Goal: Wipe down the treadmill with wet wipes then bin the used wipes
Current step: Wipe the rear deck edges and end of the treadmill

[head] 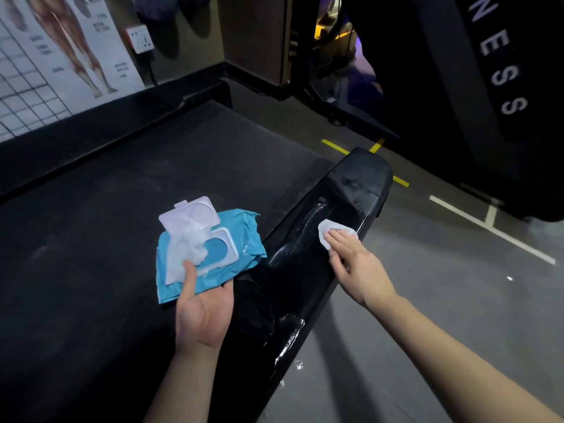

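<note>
Wipe [324,231] under flat right fingers [339,240] near rail [305,270] end, left fingers [189,280] gripping pack [241,259]

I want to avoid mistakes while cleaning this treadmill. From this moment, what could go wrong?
1. The left hand holds the wipe pack with its lid open, and a loose wipe hangs out. That wipe could drop onto the belt or dry out.
2. Wet streaks lie on the side rail. They may leave it slippery if the right hand, pressing the white wipe, does not go over them.
</note>
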Available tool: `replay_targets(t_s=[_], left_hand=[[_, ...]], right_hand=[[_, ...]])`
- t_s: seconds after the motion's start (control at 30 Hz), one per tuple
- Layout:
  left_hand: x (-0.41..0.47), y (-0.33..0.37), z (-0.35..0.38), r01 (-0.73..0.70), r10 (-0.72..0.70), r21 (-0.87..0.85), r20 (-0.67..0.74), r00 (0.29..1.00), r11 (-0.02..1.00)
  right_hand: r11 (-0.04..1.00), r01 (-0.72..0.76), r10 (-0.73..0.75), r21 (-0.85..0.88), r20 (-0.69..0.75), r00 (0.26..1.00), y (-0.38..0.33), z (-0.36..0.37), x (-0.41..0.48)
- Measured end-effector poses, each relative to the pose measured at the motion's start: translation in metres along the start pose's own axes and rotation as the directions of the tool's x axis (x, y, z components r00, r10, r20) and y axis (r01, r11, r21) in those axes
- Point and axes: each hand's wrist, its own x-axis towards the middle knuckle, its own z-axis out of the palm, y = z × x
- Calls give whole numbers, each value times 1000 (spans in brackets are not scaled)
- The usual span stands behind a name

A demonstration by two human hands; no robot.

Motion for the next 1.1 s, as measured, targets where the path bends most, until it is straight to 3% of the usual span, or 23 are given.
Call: replay_targets(t_s=[0.2, 0.47, 0.57, 0.8, 0.9, 1.1], left_hand=[[-1, 1, -2, -19, 18, 45, 32, 999, 999], [3, -1, -1, -9, 8, 40, 21, 1000, 999], [3, 0, 1, -11, 9, 41, 35, 999, 999], [1, 3, 0, -12, 7, 70, 77, 997, 997], [0, 2, 0, -4, -1, 63, 70, 998, 998], [-2, 2, 2, -1, -1, 36, 61, 998, 999]], right_hand=[[990, 13, -8, -141, 37, 999, 8, -12, 60], [966, 88, -31, -244, 229, 973, 4, -10, 125], [978, 64, -12, -199, 250, 968, -3, -11, 111], [982, 182, -161, -43, 302, 939, -3, -10, 55], [971, 232, -203, -53, 325, 924, 0, -16, 53], [984, 79, -40, -160, 234, 971, 6, -21, 108]])
